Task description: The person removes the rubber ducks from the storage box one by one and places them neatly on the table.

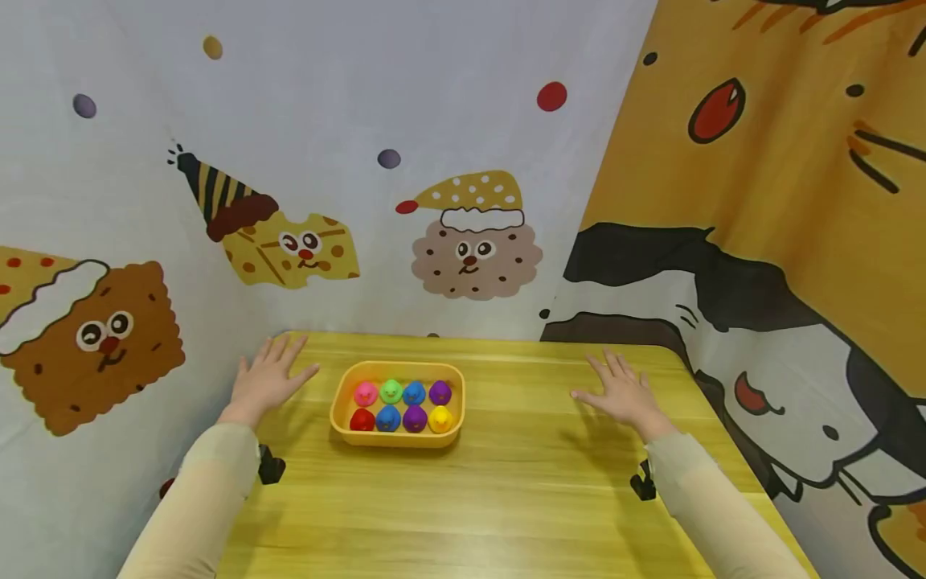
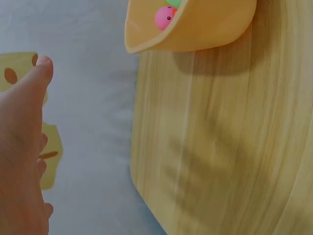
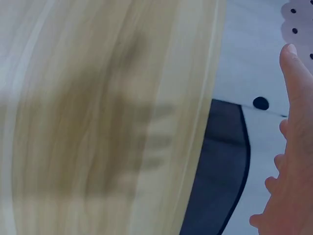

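A yellow plastic basket (image 1: 398, 440) stands on the wooden table, left of the middle. Inside it sit several small rubber ducks in two rows, among them a pink duck (image 1: 366, 393), a green duck (image 1: 391, 392), a red duck (image 1: 362, 420) and a yellow duck (image 1: 440, 419). My left hand (image 1: 264, 383) hovers to the left of the basket with its fingers spread, holding nothing. Over the table's right part, my right hand (image 1: 620, 392) is raised with spread fingers and holds nothing. In the left wrist view, the basket (image 2: 215, 29) shows only in part.
The wooden table (image 1: 506, 507) reaches back to a cloth (image 1: 463, 80) printed with cartoon food. A second printed cloth (image 1: 796, 201) with animal drawings hangs along the right side. Small black devices are strapped at both wrists.
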Motion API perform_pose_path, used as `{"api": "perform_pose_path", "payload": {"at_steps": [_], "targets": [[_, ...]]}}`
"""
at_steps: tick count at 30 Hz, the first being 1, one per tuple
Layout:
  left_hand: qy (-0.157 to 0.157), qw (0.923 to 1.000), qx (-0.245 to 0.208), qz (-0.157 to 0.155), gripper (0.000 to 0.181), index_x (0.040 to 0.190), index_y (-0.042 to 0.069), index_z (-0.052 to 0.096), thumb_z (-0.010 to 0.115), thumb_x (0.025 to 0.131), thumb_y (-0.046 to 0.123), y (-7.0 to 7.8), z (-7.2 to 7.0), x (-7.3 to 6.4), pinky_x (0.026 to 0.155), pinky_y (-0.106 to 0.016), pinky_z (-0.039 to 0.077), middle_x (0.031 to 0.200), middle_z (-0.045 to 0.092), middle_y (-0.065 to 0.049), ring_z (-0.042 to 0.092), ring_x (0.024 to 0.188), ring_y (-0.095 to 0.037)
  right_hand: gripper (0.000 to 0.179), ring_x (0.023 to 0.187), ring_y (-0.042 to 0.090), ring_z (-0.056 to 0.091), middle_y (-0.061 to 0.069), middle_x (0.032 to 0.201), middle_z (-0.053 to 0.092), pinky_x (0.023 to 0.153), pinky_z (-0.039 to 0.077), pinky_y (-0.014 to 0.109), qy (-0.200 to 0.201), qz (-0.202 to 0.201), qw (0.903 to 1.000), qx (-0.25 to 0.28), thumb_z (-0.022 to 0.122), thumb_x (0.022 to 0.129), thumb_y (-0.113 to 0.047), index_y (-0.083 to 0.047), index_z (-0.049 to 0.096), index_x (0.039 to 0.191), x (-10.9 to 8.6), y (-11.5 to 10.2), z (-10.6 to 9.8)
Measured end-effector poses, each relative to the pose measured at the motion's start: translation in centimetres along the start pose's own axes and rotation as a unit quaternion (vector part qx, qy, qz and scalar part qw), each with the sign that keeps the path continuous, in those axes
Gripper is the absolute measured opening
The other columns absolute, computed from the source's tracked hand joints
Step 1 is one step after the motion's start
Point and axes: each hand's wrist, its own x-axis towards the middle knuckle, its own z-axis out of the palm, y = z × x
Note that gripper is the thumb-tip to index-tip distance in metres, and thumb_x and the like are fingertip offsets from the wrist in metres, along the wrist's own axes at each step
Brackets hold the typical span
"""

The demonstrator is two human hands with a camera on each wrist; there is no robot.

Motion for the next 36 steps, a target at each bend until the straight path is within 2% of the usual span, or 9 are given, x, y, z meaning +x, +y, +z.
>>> {"api": "perform_pose_path", "payload": {"at_steps": [6,11,15,20,24,28,36], "targets": [[0.006,0.9997,-0.009,0.023,0.089,0.157,0.017,0.013,0.034,0.091,0.073,1.2,-0.6,0.0,0.1,-0.076,-0.006,0.158,0.01,-0.026,0.001,0.142,-0.049,0.089,0.143,0.047,0.008,0.02,0.16,0.007,0.102,0.006,0.076,-0.007,-0.035,0.9992,0.02,0.054,0.089,-0.065,-0.012,0.027,0.154,0.3,-1.9,-1.2],[0.011,0.998,-0.042,0.046,0.084,0.157,0.015,0.017,0.043,0.094,0.064,2.0,0.4,-0.1,0.1,-0.077,0.004,0.156,0.018,-0.027,0.009,0.141,-0.049,0.088,0.142,0.046,0.014,0.018,0.16,0.011,0.103,0.013,0.074,-0.016,-0.078,0.9958,0.046,0.058,0.087,-0.062,-0.01,0.031,0.152,1.0,-4.2,-1.8],[-0.003,0.9961,-0.066,0.059,0.083,0.156,0.013,0.017,0.045,0.095,0.062,2.9,1.4,-0.2,0.101,-0.077,0.009,0.156,0.019,-0.026,0.012,0.14,-0.05,0.088,0.142,0.044,0.018,0.015,0.16,0.014,0.106,0.018,0.07,-0.031,-0.107,0.9923,0.055,0.06,0.085,-0.064,-0.013,0.034,0.152,1.7,-6.1,-1.7],[-0.015,0.9936,-0.089,0.068,0.085,0.155,0.009,0.022,0.048,0.094,0.061,3.9,2.6,-0.6,0.103,-0.073,0.016,0.154,0.024,-0.027,0.019,0.139,-0.05,0.086,0.141,0.043,0.02,0.017,0.158,0.02,0.108,0.023,0.064,-0.053,-0.137,0.9864,0.075,0.062,0.085,-0.062,-0.013,0.037,0.15,2.8,-8.8,-1.1],[-0.031,0.9915,-0.11,0.062,0.086,0.154,0.007,0.022,0.051,0.093,0.06,4.6,3.2,-0.9,0.104,-0.071,0.019,0.152,0.026,-0.029,0.02,0.138,-0.052,0.085,0.142,0.041,0.021,0.019,0.157,0.023,0.109,0.023,0.061,-0.07,-0.159,0.98,0.096,0.063,0.085,-0.062,-0.012,0.038,0.15,3.8,-10.9,-0.6],[-0.059,0.9888,-0.128,0.049,0.093,0.154,0.003,0.019,0.053,0.091,0.062,5.1,3.9,-0.9,0.105,-0.07,0.019,0.149,0.027,-0.034,0.019,0.136,-0.055,0.084,0.141,0.039,0.023,0.017,0.156,0.026,0.11,0.023,0.058,-0.081,-0.175,0.9765,0.095,0.062,0.085,-0.062,-0.014,0.038,0.15,4.7,-12.9,0.0],[-0.103,0.9778,-0.182,0.021,0.104,0.154,-0.001,0.012,0.057,0.087,0.065,5.2,5.4,-1.1,0.107,-0.067,0.019,0.151,0.024,-0.033,0.02,0.137,-0.054,0.071,0.137,0.036,0.035,0.018,0.148,0.04,0.111,0.026,0.053,-0.1,-0.216,0.9616,0.138,0.067,0.088,-0.046,-0.007,0.047,0.143,6.2,-16.1,1.7]]}}
